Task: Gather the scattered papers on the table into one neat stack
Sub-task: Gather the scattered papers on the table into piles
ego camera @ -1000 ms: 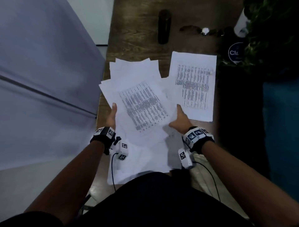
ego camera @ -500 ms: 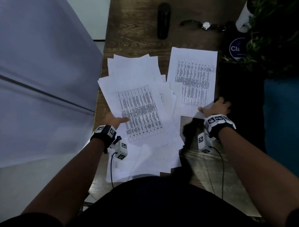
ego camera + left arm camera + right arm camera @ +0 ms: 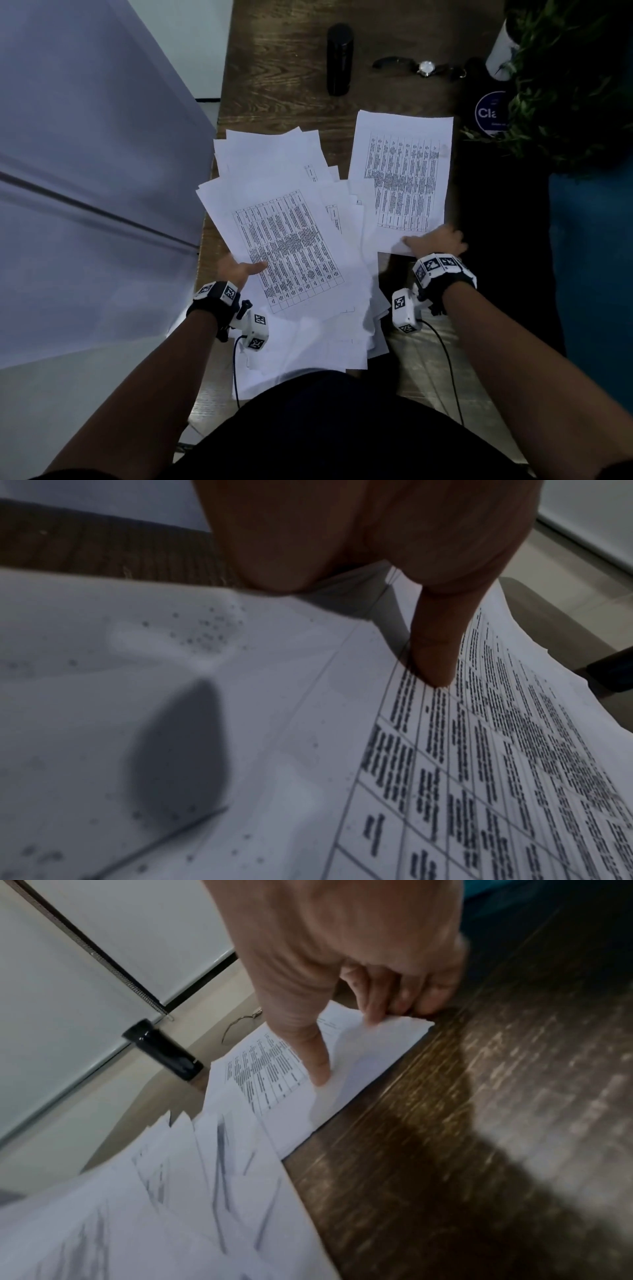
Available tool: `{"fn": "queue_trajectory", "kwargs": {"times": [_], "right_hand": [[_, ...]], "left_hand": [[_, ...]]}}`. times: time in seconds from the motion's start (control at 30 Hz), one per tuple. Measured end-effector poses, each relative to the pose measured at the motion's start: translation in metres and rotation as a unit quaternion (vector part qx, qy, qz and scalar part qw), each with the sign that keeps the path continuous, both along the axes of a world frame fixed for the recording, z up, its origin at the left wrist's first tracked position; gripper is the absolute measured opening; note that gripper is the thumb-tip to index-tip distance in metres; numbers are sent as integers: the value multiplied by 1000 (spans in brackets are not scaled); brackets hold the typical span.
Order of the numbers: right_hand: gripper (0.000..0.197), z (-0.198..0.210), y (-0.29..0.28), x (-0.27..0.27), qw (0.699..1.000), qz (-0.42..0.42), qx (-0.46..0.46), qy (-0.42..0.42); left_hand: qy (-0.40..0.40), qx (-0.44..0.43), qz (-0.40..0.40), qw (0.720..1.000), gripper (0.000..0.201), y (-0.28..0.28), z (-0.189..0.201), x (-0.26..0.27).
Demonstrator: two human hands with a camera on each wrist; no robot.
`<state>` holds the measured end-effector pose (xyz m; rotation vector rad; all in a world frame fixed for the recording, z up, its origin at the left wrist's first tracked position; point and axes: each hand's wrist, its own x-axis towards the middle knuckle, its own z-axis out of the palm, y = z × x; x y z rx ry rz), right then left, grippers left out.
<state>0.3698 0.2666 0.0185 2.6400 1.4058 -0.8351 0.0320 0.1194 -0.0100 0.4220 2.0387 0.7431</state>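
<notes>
A loose pile of white papers (image 3: 294, 246) lies fanned over the left half of the wooden table (image 3: 284, 78), a printed table sheet on top. My left hand (image 3: 236, 270) holds the pile's left edge. Its thumb (image 3: 435, 656) presses on the top printed sheet (image 3: 479, 750), and its fingers are hidden beneath. A separate printed sheet (image 3: 400, 178) lies to the right, partly overlapping the pile. My right hand (image 3: 435, 240) pinches that sheet's near right corner, thumb (image 3: 318, 1066) on top of the sheet (image 3: 284, 1074) and fingers curled at the corner's edge.
A black cylinder (image 3: 339, 58) and a wristwatch (image 3: 426, 67) lie at the far end of the table. A dark bag with a round logo (image 3: 489, 111) and a leafy plant (image 3: 565, 85) sit at the right. A pale wall panel (image 3: 85, 171) runs along the left table edge.
My right hand let go of the pile and moved right to the separate sheet's near corner. The pile settled lower, and my left thumb now lies across the top sheet.
</notes>
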Motion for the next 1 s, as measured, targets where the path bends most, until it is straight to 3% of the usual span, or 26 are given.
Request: {"fn": "queue_trajectory", "kwargs": {"times": [0.17,0.27,0.37,0.43,0.53,0.6,0.7,0.77,0.9,0.93,1.0], "right_hand": [[106,4,-8,-8,999,-12,40,2],[88,5,-5,-9,998,3,39,52],[57,10,1,-5,983,-39,66,168],[41,11,4,-4,951,-61,77,293],[28,23,12,-8,881,-119,63,454],[31,44,22,-13,873,-65,81,476],[38,97,32,-20,875,82,128,460],[41,135,32,-22,835,140,161,507],[50,188,13,-27,699,156,197,670],[50,189,9,-29,683,142,197,689],[48,176,-1,-32,692,85,192,691]], "left_hand": [[9,9,-1,1000,57,1,-2,0],[4,4,-3,1000,60,2,-2,2],[15,-3,-1,1000,58,3,2,3],[13,-12,3,1000,60,4,4,3],[12,-16,-4,1000,62,5,7,5],[14,-16,0,1000,61,5,7,6],[35,-22,-8,999,57,5,12,7],[31,-21,-10,999,55,6,14,8],[27,-35,-4,999,49,5,24,12],[32,-32,-2,999,49,6,25,12],[14,-35,5,999,58,6,31,14]]}}
